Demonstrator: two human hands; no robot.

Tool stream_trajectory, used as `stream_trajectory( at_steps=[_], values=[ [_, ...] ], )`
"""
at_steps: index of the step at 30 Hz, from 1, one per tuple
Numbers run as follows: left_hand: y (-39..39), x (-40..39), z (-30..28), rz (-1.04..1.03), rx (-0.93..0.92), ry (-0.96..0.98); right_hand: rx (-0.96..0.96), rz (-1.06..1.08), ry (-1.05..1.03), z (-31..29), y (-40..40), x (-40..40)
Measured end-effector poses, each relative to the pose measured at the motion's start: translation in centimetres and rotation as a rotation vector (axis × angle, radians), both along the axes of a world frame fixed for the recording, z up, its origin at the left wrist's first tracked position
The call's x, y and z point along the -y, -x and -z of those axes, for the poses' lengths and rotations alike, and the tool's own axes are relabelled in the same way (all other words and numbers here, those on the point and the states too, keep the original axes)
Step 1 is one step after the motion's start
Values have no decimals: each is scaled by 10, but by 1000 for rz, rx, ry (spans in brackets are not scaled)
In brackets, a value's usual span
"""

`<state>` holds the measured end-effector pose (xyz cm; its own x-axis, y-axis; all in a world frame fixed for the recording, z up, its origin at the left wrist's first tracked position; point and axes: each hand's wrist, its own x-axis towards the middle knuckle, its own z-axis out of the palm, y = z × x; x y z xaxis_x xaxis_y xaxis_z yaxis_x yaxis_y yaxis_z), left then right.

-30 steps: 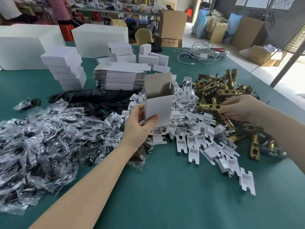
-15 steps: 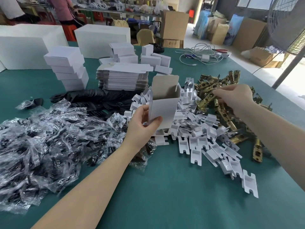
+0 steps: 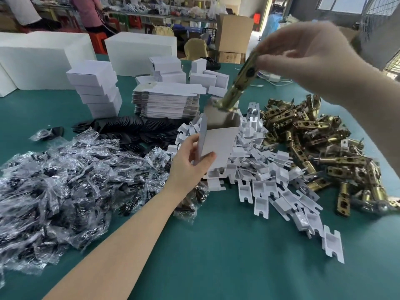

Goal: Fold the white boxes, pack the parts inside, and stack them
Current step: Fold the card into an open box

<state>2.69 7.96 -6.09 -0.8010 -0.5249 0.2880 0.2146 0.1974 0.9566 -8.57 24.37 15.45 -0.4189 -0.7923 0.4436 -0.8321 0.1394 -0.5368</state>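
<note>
White card, smooth and matt, forms the open box [image 3: 218, 146] that our left hand [image 3: 190, 167] grips by its lower side, thumb across the front; we see its grey-brown inside through the open top. Our right hand [image 3: 303, 50] pinches a shiny brass latch [image 3: 240, 80] by its upper end, tilted, its flat faceplate just at the box mouth. On the green table [image 3: 227, 256] lie crinkled clear bags [image 3: 65, 187], notched white plastic pieces [image 3: 268, 187], a brass heap [image 3: 324, 144], flat box blanks [image 3: 166, 100] and stacked closed boxes [image 3: 95, 87]
</note>
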Motion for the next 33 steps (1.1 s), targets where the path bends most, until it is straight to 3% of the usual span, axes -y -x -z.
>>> stream_trajectory(
  at_steps=[13, 20, 33],
  values=[
    [0, 2, 1, 20, -7, -23, -266, -21, -248, 3, 7, 27],
    [1, 3, 2, 17, -10, -59, -348, -72, -252, 2, 1, 40],
    [2, 3, 4, 22, -22, -82, -292, -11, -401, 30, 5, 46]
  ],
)
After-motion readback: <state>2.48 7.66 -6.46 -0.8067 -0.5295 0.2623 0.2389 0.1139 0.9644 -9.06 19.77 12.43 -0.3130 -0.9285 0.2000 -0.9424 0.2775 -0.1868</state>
